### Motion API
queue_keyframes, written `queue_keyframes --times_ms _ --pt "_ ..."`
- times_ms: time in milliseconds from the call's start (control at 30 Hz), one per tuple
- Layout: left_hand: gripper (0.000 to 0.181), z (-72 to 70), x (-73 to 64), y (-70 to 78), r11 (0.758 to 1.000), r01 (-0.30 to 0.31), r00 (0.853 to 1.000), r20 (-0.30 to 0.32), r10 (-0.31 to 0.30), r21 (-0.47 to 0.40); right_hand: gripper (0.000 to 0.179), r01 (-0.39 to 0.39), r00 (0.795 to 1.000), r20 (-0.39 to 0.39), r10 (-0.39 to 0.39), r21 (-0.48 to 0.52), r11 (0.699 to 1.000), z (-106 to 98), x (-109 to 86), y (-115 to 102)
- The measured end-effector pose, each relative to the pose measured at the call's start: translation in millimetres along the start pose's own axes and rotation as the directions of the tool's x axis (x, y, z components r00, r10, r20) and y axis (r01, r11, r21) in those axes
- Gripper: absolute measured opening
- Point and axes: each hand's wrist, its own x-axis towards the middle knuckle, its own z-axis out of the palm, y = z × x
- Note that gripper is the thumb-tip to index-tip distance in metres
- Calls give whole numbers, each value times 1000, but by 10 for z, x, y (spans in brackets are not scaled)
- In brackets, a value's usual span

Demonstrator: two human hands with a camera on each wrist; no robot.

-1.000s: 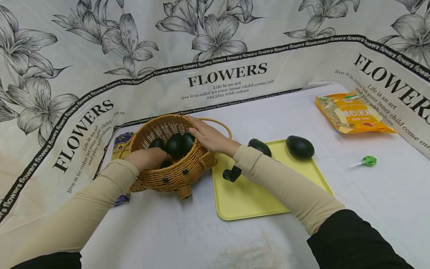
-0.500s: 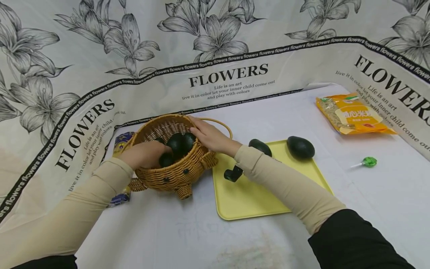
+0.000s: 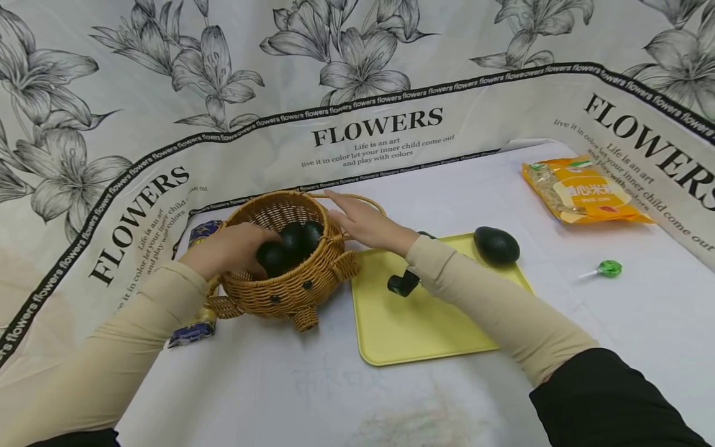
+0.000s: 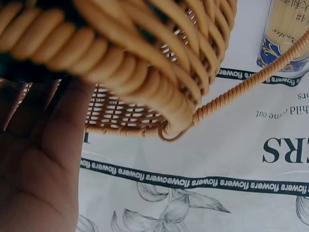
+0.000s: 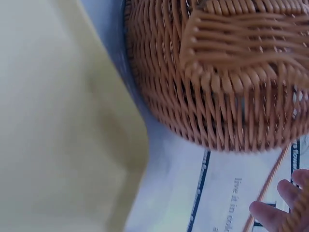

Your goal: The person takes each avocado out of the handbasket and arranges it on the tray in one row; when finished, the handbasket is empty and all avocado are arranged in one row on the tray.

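My left hand (image 3: 231, 248) reaches over the left rim of a wicker basket (image 3: 296, 297) with a pig-like snout and grips a dark green avocado (image 3: 272, 259) inside. Its fingertips are hidden, and the palm is beside the rim in the left wrist view. Two more avocados (image 3: 292, 238) lie against the held one. At the basket's right rim, my right hand (image 3: 371, 225) has its fingers extended by the looped handle (image 5: 270, 180), holding nothing. Another avocado (image 3: 496, 246) sits at the far right corner of the yellow tray (image 3: 391, 329).
A dark object (image 3: 427, 235) shows barely behind the right sleeve. Beyond the tray lie an orange grain bag (image 3: 586, 189) and a green lollipop (image 3: 609, 269). A spaghetti packet (image 3: 192, 332) is partly hidden left of the basket. A flower-printed cloth (image 3: 368, 68) hangs behind.
My left hand has shifted left and up, and the avocado at its fingers has risen slightly. My right hand has eased off the rim to the right, its forearm covering more of the dark object behind.
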Motion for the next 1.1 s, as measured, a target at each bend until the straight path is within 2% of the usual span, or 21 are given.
queue_keyframes --times_ms 467,600,733,867,1100 --pt "70 -150 -31 124 998 -14 996 -83 20 65 57 -19 999 -50 13 -131 991 -400 -377 165" --pt "71 -234 -48 181 997 -5 995 -96 13 80 58 -22 998 -69 11 -162 986 -493 -498 217" --pt "71 -360 -103 252 996 14 988 -157 0 88 59 -29 997 -78 15 -176 984 -583 -631 276" --pt "70 -465 -168 373 996 0 976 -217 20 92 61 -26 996 -84 11 -187 982 -647 -753 345" --pt "68 -484 -191 683 987 -91 969 -218 118 131 60 -28 994 -105 6 -203 979 -701 -958 465"
